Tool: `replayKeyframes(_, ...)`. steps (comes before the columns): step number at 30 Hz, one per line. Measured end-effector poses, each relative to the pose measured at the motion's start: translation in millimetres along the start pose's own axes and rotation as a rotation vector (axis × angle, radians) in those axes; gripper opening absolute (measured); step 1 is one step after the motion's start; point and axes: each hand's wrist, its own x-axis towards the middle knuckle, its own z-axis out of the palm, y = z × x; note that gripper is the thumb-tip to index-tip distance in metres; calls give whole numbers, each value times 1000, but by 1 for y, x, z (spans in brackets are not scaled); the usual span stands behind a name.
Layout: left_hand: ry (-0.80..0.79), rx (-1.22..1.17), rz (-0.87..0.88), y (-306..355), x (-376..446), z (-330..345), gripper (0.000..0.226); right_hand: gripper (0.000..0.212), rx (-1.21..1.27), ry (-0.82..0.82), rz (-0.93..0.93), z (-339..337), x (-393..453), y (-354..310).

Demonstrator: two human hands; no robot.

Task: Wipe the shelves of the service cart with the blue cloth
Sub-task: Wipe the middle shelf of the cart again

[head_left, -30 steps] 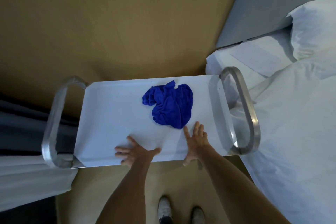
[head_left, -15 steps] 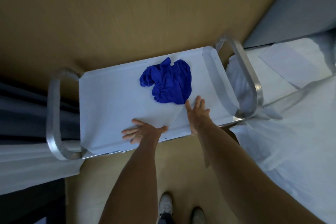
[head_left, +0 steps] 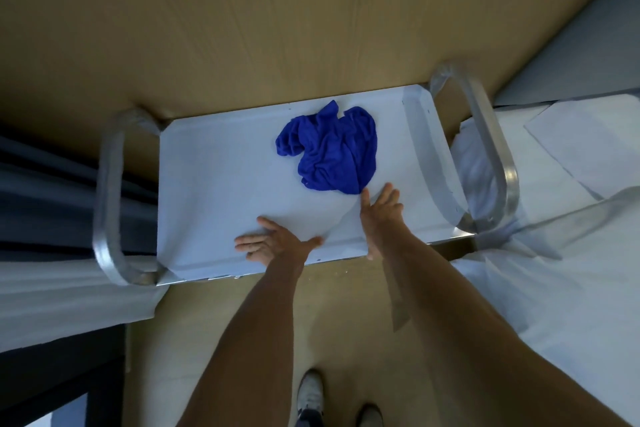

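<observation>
The service cart's top shelf is a pale, flat tray with a metal loop handle at each end. A crumpled blue cloth lies on it, right of centre. My left hand rests flat on the shelf near its front edge, fingers spread and pointing left. My right hand lies flat on the shelf just below the cloth, fingers straight; its fingertips reach the cloth's lower edge. Neither hand holds anything.
The left metal handle and the right metal handle bound the cart. A bed with white linen is close on the right. A tan wall panel stands behind the cart. White fabric hangs at lower left. My shoes are on the floor.
The view has shifted, so the cart sits more level in frame. Both hands stay flat on the shelf in about the same places relative to the cloth.
</observation>
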Motion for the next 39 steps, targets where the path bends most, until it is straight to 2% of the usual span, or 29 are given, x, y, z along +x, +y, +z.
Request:
replayKeyframes(3, 62, 192, 251, 4, 8, -18, 143, 135, -21, -20, 0, 0, -3, 1)
replayKeyframes(5, 1, 188, 278, 9, 18, -28, 144, 152, -39, -36, -16, 0, -4, 2)
replayKeyframes(7, -62, 123, 239, 15, 26, -29, 147, 155, -10, -65, -19, -2, -4, 2)
replayKeyframes(11, -85, 81, 214, 30, 29, -29, 149, 144, 174, -135, 34, -19, 1, -3)
replayKeyframes(15, -45, 119, 220, 31, 25, -29, 151, 138, 131, -62, 48, -20, -9, -7)
replayKeyframes(18, -25, 152, 234, 27, 24, -27, 152, 123, 79, -2, 29, -18, -13, -10)
replayKeyframes(20, -11, 158, 229, 24, 26, -23, 153, 102, 133, 75, 7, -17, -17, -9)
replayKeyframes(23, 10, 134, 225, 17, 29, -12, 151, 74, 401, 274, 53, -3, -16, -3)
replayKeyframes(27, 101, 148, 250, 7, 24, -4, 132, 69, 771, 609, 188, 26, -5, -18)
replayKeyframes(29, 127, 116, 245, 4, 24, -1, 125, 70, 692, 715, 131, 34, 2, -34)
replayKeyframes(31, 186, -5, 252, 1, 29, 1, 104, 75, 468, 798, 61, 32, 10, -45)
replayKeyframes(34, 317, -202, 275, 0, 39, 1, 78, 76, 299, 814, -10, 12, 25, -57)
replayKeyframes(37, 306, -184, 249, 5, 37, 2, 77, 60, 224, 776, -39, 4, 37, -63)
replayKeyframes(39, 343, -224, 227, 11, 39, 3, 71, 50, 159, 891, -45, 9, 48, -61)
